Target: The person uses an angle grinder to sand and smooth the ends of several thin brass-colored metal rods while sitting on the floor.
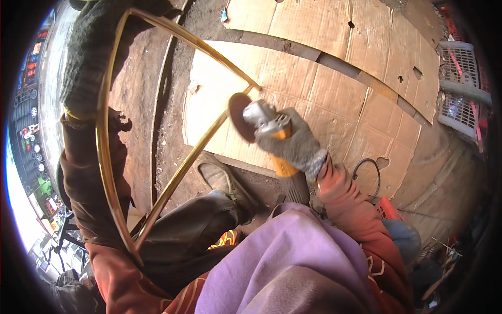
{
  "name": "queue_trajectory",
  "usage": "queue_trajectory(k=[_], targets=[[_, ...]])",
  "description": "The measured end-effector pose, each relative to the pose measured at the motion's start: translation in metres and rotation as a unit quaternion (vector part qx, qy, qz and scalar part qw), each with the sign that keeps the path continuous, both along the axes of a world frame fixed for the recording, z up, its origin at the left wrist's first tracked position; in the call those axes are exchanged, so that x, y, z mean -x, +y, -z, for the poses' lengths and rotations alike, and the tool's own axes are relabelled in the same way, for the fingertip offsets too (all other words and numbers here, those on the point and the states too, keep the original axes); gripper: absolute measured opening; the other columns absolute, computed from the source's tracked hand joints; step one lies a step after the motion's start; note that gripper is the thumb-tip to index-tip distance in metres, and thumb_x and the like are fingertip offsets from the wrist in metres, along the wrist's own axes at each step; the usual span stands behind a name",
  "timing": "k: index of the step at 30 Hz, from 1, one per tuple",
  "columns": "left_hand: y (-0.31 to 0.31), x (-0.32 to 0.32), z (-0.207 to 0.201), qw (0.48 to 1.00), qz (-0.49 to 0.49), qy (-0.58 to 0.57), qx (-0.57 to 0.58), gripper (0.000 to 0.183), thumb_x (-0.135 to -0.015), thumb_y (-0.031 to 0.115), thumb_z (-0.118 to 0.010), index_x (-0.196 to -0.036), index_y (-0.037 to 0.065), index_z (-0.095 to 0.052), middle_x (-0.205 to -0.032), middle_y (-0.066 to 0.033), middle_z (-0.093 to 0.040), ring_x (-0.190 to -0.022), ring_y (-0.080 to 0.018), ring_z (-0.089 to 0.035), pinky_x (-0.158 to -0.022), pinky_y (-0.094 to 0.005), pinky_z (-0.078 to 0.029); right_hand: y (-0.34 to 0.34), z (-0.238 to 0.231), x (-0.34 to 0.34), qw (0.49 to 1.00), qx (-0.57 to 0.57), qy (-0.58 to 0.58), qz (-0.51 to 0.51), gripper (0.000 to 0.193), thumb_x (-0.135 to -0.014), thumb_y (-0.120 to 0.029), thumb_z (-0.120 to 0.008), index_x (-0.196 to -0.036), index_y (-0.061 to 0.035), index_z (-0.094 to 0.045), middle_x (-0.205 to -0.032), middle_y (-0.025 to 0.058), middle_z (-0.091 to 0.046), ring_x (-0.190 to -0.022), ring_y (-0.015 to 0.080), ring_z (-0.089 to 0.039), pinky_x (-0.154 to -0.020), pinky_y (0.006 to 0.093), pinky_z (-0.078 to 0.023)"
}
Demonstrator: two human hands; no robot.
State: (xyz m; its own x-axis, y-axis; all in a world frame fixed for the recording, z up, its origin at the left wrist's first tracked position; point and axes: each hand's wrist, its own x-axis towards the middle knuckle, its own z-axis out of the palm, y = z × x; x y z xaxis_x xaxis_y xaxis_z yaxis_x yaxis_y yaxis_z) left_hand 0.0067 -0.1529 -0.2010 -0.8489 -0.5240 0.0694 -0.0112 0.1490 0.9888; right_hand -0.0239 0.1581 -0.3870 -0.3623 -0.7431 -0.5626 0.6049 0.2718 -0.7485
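Observation:
My right hand, in a grey knit glove, is closed around a yellow angle grinder. Its brown disc stands at the right-hand corner of a gold-coloured metal frame, over one of the tubes. Whether disc and metal touch is hard to tell. The frame is four-sided and slants across my left arm. At its far corner is my left hand in a thick dark glove, apparently closed on the frame; the fingers are partly in shadow and hidden.
Flattened cardboard sheets cover the floor ahead. My boot rests by their near edge. A black cable curls beside my right forearm. Grey plastic grating lies at far right. Shelves with wheels and coloured goods line the left.

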Motion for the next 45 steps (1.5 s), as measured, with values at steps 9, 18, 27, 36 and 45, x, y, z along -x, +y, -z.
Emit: queue_trajectory(k=[9, 18, 27, 36, 45], targets=[[0.093, 0.032, -0.052, 0.978, 0.019, -0.048, 0.204, 0.047, -0.098, 0.02, -0.06, -0.136, -0.007, -0.055, -0.087, -0.0126, -0.069, -0.084, -0.0223, -0.068, -0.084, -0.0401, -0.054, -0.004, -0.001, 0.021, 0.999, 0.019, 0.04, -0.027, 0.059, -0.076, -0.026, -0.09, -0.11, 0.0001, -0.05, -0.098, 0.0116, -0.068, -0.083, 0.0162, -0.067, -0.073, 0.0325, -0.058], [0.112, 0.049, -0.033, 0.977, 0.049, -0.063, 0.196, 0.05, -0.096, 0.02, -0.061, -0.137, -0.008, -0.055, -0.083, -0.0101, -0.07, -0.081, -0.0175, -0.067, -0.079, -0.0343, -0.052, 0.004, -0.049, 0.011, 0.968, -0.038, 0.176, -0.176, 0.081, -0.069, -0.04, -0.092, -0.123, 0.0035, -0.051, -0.111, 0.0156, -0.067, -0.104, 0.0216, -0.065, -0.092, 0.0361, -0.053], [0.132, 0.044, -0.054, 0.978, 0.085, -0.07, 0.179, 0.049, -0.102, 0.02, -0.058, -0.142, -0.008, -0.05, -0.083, -0.0065, -0.067, -0.081, -0.0162, -0.066, -0.077, -0.0342, -0.054, 0.0, -0.018, 0.044, 0.986, -0.038, 0.094, -0.134, 0.073, -0.072, -0.034, -0.092, -0.118, 0.0032, -0.049, -0.107, 0.0159, -0.067, -0.097, 0.0202, -0.066, -0.083, 0.0336, -0.056], [0.127, 0.056, -0.059, 0.97, 0.11, -0.117, 0.18, 0.051, -0.101, 0.023, -0.059, -0.143, -0.005, -0.052, -0.08, -0.0055, -0.068, -0.079, -0.0143, -0.065, -0.077, -0.0319, -0.052, 0.007, -0.036, 0.029, 0.989, 0.031, 0.091, -0.116, 0.073, -0.07, -0.034, -0.094, -0.118, 0.0014, -0.053, -0.105, 0.0138, -0.066, -0.095, 0.0175, -0.065, -0.083, 0.0343, -0.056], [0.129, 0.029, -0.078, 0.963, 0.026, -0.138, 0.229, 0.052, -0.099, 0.025, -0.06, -0.142, -0.004, -0.054, -0.078, -0.0049, -0.069, -0.076, -0.0141, -0.065, -0.075, -0.0299, -0.052, 0.052, -0.129, 0.088, 0.85, -0.083, 0.381, -0.354, 0.079, -0.065, -0.047, -0.091, -0.117, 0.0023, -0.057, -0.101, 0.0154, -0.069, -0.094, 0.0267, -0.07, -0.081, 0.0364, -0.058]])
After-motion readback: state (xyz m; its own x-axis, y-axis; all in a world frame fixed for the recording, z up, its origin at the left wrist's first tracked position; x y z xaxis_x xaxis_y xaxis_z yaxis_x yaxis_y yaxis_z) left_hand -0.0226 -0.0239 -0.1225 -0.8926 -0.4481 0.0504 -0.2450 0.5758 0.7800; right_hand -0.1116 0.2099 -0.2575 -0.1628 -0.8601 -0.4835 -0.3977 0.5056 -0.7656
